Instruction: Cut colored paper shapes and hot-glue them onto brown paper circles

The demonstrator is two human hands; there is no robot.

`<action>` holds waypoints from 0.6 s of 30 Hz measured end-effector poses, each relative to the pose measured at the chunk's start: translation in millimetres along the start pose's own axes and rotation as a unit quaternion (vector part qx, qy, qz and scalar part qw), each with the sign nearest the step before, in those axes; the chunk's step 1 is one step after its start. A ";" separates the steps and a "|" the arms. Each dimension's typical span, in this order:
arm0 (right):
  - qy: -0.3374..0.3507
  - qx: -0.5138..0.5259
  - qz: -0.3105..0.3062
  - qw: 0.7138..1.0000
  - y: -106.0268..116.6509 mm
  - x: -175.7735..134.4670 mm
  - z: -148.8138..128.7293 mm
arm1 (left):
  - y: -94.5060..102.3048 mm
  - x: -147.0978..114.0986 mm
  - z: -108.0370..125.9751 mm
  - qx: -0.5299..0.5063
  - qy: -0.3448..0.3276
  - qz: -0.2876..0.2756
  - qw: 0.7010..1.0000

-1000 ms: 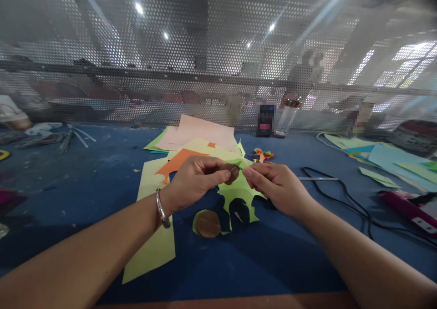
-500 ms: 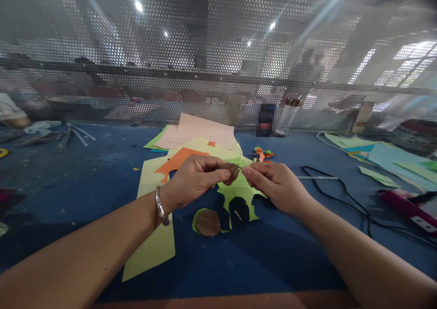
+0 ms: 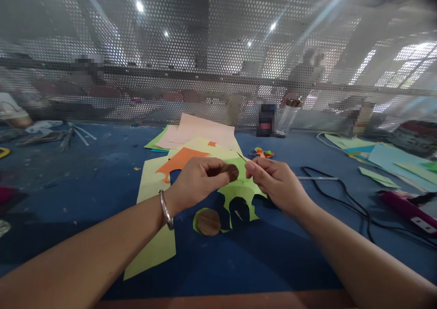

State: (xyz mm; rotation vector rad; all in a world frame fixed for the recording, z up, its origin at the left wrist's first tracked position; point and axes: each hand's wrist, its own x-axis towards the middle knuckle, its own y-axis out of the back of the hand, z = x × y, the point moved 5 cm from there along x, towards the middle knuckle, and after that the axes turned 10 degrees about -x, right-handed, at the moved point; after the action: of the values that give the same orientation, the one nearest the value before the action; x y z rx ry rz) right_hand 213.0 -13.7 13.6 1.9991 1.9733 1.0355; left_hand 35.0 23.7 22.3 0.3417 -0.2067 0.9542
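Observation:
Between the thumb and fingers of my left hand (image 3: 201, 181) is a round brown disc (image 3: 233, 172), held up over the green paper. My right hand (image 3: 273, 179), just to its right, pinches a thin dark pointed stick (image 3: 241, 156) whose tip points up and left, apart from the disc. I cannot make out exactly what kind of tool the stick is. Below my hands, a second brown disc (image 3: 209, 222) lies on a slightly larger green paper circle. A sheet of light green paper (image 3: 239, 188) with rounded cut-outs lies under and behind my hands.
Pink sheets (image 3: 208, 129), an orange piece (image 3: 180, 158) and a yellow-green sheet (image 3: 150, 250) lie on the blue table (image 3: 273, 263). Orange scraps (image 3: 262, 153) sit behind my right hand. A black cable (image 3: 348, 202) and a magenta power strip (image 3: 406, 209) are at right. A perforated metal screen (image 3: 211, 49) stands behind.
The dark stick has come away from the disc, and its tip now points up and left. The disc has turned slightly in my left hand.

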 end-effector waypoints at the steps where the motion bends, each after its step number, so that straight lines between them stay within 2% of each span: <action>1: 0.000 0.001 0.001 1.000 -0.1 -0.1 -1.2 | -0.9 -0.6 0.4 0.011 -0.004 -0.004 1.000; 5: -0.011 -0.011 -0.007 1.000 -2.6 -0.1 -5.4 | -5.5 -3.1 4.0 0.057 -0.011 -0.029 0.998; 9: 0.000 -0.008 -0.015 1.000 -4.9 0.0 -8.0 | -7.4 -3.5 4.2 0.086 0.007 -0.030 0.996; 18: 0.005 -0.015 -0.020 1.000 -5.5 -1.2 -7.8 | -3.6 0.6 2.0 -0.059 0.010 -0.008 0.998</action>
State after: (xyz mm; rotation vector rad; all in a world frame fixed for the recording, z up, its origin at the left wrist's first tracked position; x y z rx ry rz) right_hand 204.3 -16.9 16.0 1.9347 1.9821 1.0630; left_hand 38.3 21.5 23.6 0.2242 -0.2408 0.9240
